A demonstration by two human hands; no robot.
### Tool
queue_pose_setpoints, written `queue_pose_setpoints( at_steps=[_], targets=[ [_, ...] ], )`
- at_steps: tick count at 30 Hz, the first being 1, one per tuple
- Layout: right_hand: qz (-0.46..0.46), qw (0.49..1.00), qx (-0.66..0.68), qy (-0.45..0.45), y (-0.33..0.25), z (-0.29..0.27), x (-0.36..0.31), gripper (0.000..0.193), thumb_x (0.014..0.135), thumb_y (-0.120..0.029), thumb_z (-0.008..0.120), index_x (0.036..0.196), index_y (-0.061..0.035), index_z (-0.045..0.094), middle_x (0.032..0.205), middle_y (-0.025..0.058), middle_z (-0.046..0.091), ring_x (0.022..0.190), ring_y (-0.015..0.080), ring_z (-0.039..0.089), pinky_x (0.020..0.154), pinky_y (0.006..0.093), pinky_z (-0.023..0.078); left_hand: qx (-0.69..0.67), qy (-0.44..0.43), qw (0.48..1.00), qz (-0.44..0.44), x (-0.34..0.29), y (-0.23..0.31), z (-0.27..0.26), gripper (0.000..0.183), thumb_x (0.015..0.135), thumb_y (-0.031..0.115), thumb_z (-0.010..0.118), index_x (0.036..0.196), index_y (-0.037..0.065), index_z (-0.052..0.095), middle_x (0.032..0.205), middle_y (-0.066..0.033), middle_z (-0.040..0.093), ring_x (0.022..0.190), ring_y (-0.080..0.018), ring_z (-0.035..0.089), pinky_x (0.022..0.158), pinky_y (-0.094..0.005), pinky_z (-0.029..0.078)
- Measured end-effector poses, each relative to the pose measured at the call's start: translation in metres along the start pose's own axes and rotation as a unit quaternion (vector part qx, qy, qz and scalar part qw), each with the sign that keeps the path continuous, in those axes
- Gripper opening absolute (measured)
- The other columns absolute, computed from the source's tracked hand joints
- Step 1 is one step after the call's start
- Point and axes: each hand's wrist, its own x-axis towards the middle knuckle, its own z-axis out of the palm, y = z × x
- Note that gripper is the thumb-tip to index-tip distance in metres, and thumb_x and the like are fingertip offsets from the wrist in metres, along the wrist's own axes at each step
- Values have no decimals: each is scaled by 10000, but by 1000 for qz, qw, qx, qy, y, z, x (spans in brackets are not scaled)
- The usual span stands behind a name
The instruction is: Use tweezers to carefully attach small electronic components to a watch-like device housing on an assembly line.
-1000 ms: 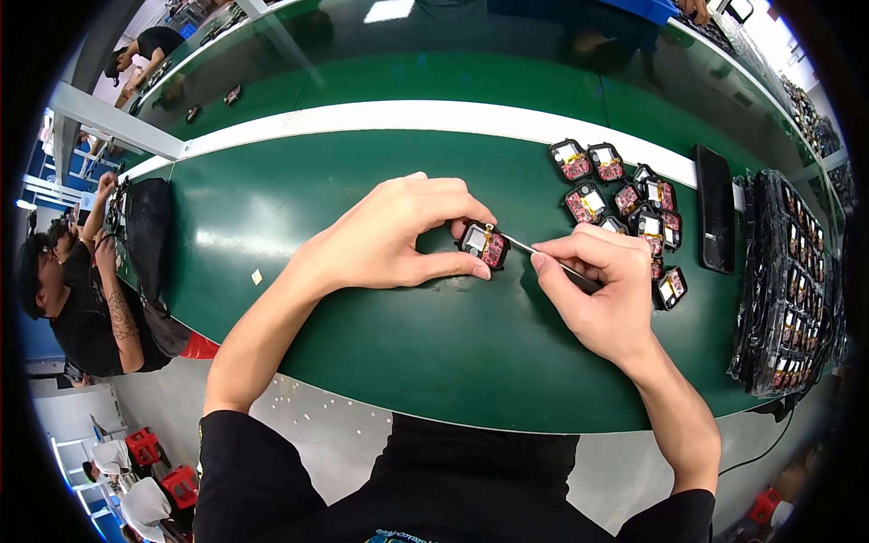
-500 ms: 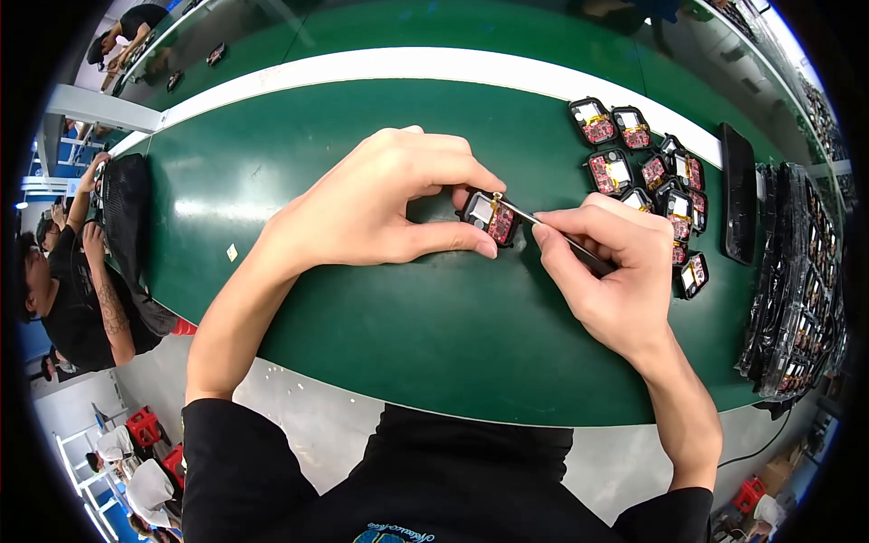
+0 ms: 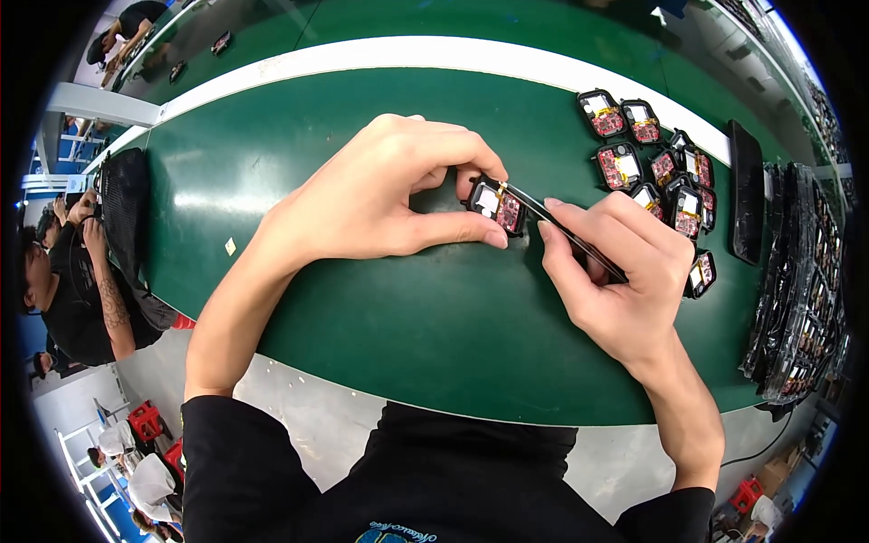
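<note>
Between the thumb and fingers of my left hand [image 3: 385, 185] is a small black device housing [image 3: 496, 204], its open side up. Inside it show a red circuit board, a pale rectangular part and a bit of yellow flex. My right hand [image 3: 625, 258] grips a pair of dark metal tweezers [image 3: 566, 233], whose tips reach the upper edge of the housing near the yellow flex. Whether the tips pinch anything is too small to tell. Beyond my right hand lies a group of similar open housings [image 3: 618, 166], several of them overlapping, on the green table [image 3: 407, 335].
A black tray [image 3: 746, 192] lies right of the housings. Beside it, a tall stack of clear-and-black trays [image 3: 789, 290] holds more parts. A white strip [image 3: 380, 54] crosses the table's far side. At the left edge are a black mesh bag [image 3: 124, 213] and a seated co-worker [image 3: 68, 290].
The tweezers have opened slightly, two arms now showing apart. My right hand has shifted a little, and the housing sits slightly farther right in view.
</note>
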Motion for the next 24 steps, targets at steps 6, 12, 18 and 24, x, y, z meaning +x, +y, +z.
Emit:
queue_pose_setpoints(
  at_steps=[6, 12, 18, 24],
  targets=[
    [-14, 1000, -12, -2, 0, 1, 0, 212, 815, 50, 879, 1019, 3, 846, 714, 15, 589, 486, 105, 479, 448, 309, 346, 8, 0, 1000, 9, 0, -1, 0, 502, 740, 195, 1038, 1172, 60, 821, 788, 3, 641, 613, -128, 415, 624, -316, 375],
    [-34, 999, -22, -2, 1, 2, 1, 203, 822, 52, 880, 1016, 4, 844, 721, 24, 599, 498, 124, 526, 454, 323, 383, 10, 0, 1000, 18, 0, -3, 1, 493, 750, 207, 1033, 1172, 61, 823, 803, -1, 667, 609, -136, 419, 626, -321, 385],
    [-38, 999, -15, -7, 0, 2, 1, 180, 843, 53, 872, 1014, 7, 843, 711, 33, 617, 504, 130, 542, 463, 321, 396, 1, -7, 999, 31, 0, -8, 0, 495, 754, 209, 1027, 1181, 66, 822, 832, 0, 688, 612, -143, 417, 638, -327, 390],
    [54, 994, 95, -30, 1, -4, 5, 136, 871, 53, 860, 1003, 23, 857, 653, 39, 636, 535, 90, 552, 493, 284, 367, -44, -57, 997, 11, 0, -16, -12, 534, 739, 198, 1025, 1221, 79, 828, 838, 3, 669, 622, -139, 383, 683, -333, 373]
  ],
)
